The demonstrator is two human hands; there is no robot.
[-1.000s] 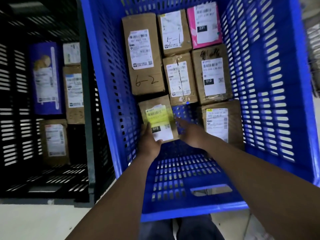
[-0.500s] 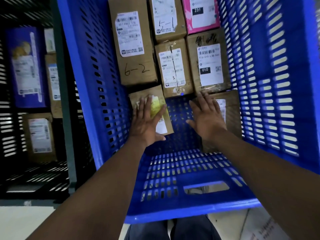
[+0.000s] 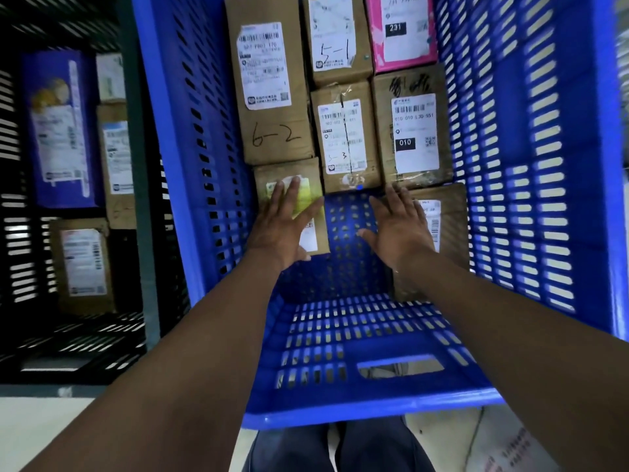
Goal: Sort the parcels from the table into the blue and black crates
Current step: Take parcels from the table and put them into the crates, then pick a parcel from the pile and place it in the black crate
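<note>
Both my hands are down inside the blue crate (image 3: 551,185). My left hand (image 3: 284,226) lies flat, fingers spread, on a small brown parcel with a yellow-green label (image 3: 269,178) that rests on the crate floor against the left wall. My right hand (image 3: 398,226) hovers open with spread fingers beside a brown parcel (image 3: 449,216) at the right wall, holding nothing. Several more parcels fill the far end: a "6-2" box (image 3: 272,97), a "5-1" box (image 3: 337,39), a "3-3" box (image 3: 347,137), a "010" box (image 3: 412,127) and a pink parcel (image 3: 401,32).
The black crate (image 3: 20,206) stands to the left and holds a purple parcel (image 3: 58,127) and three brown boxes, one of them (image 3: 83,264) nearest me. Bare blue floor shows between my hands and toward the near wall. My legs are below the crate rim.
The yellow-labelled parcel went from tilted in my hands to lying flat against the "6-2" box. My left hand moved on top of it; my right hand came off it and spread open.
</note>
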